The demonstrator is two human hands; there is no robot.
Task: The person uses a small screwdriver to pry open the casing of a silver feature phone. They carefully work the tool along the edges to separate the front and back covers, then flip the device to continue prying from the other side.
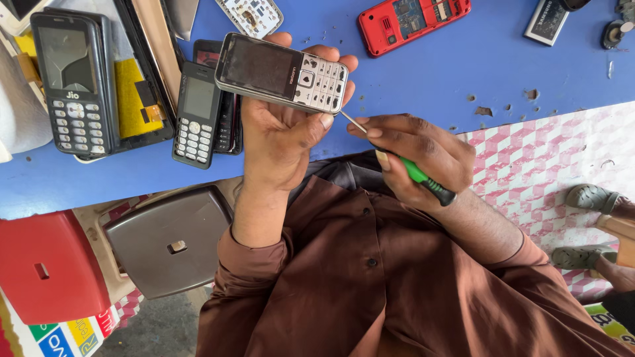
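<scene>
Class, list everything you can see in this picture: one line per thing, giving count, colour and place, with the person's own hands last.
Keypad phone: one, silver, held above the blue table.
Screwdriver: one, green and black handle, tip at the silver phone's lower end.
Black keypad phones: two, one at the table's left, one beside the left hand.
Red phone body: one, opened, table top.
Battery: one, dark, top right.
Table: one, blue, chipped.
Stools: one grey, one red, lower left.
Sandals: two, grey, far right.
Left hand: holds silver phone.
Right hand: holds screwdriver.
</scene>
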